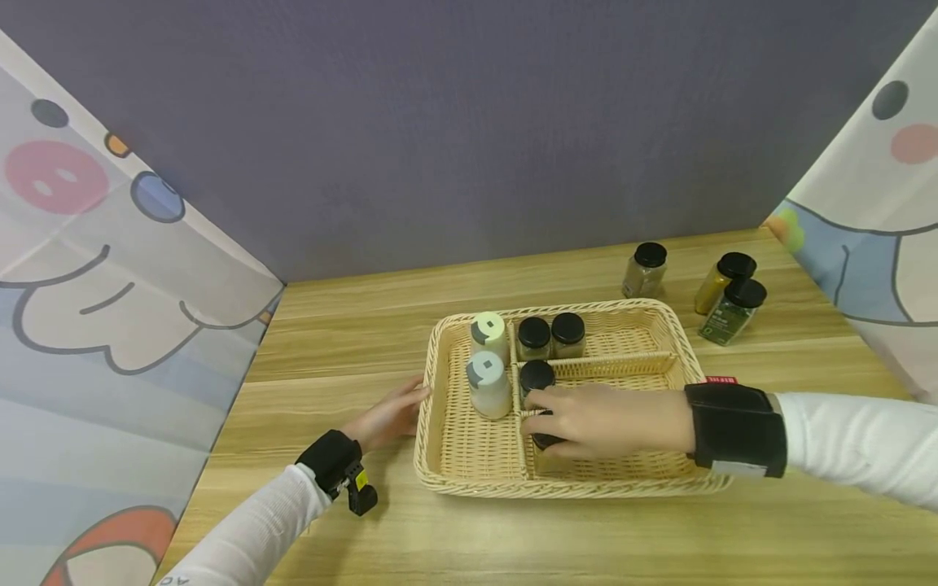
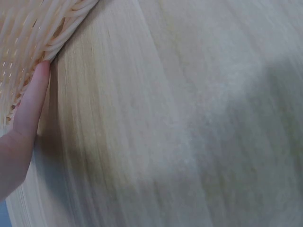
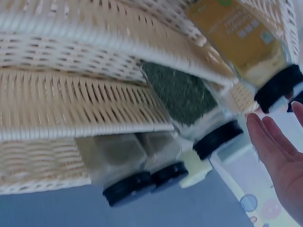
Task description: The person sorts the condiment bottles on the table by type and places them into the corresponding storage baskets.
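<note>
In the head view, the basket [image 1: 623, 490] is standing on the tabletop [image 1: 352, 325], its dividers [image 1: 601, 359] apparently keeping the jars [image 1: 535, 334] sorted, and the right hand [image 1: 589, 419] is reaching across the front compartment. In the left wrist view, the left hand [image 2: 24, 125] is resting an extended finger along the outer wall, presumably bracing it. In the right wrist view, the yellow jar [image 3: 236, 40] is sitting in that compartment, and straight fingers [image 3: 270, 146] are lying close together beside its black lid [image 3: 279, 87], not visibly pinching it.

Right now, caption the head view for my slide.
Right fingers by a jar in a basket; left fingers against its side; three jars outside.
</note>
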`<state>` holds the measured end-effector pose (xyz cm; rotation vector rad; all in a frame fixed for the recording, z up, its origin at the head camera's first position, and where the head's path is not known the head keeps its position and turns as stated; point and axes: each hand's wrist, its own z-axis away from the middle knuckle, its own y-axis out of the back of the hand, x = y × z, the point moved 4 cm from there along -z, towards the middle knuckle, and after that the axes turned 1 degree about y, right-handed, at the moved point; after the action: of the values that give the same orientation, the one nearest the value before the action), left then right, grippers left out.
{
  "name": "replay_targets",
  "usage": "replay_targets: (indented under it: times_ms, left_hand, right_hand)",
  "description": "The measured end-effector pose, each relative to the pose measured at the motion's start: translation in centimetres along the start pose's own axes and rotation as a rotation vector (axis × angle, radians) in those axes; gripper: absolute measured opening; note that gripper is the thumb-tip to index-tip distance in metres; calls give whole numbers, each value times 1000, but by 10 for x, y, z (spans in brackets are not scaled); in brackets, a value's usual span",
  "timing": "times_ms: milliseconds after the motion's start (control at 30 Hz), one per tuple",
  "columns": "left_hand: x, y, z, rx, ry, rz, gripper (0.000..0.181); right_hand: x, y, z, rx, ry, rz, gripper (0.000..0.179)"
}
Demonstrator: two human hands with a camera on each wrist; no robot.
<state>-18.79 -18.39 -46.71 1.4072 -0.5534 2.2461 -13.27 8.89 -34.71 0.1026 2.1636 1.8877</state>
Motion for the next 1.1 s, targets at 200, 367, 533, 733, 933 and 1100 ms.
replay_targets:
  times_ms: [200,367,533,733,933,1100]
  left_hand:
    - [0,0,0,8,-2,3,46]
    - [0,1,0,16,4,9,47]
    - [-1,1,0,18,6,14,47]
    - [-1,1,0,20,8,15,47]
    - [-2,1,-1,25,8,22,46]
    - [-2,1,-1,29,7,25,46]
  right_hand:
    - [7,16,-2,87,17,21,27]
    - [18,32,-2,150,5,44,25]
    - [38,47,1,224,-42,42,23]
    - [71,58,12,222,-181,69,27]
    - [100,62,24,225,-263,54,25]
    - [122,66,33,196,-374,29,21]
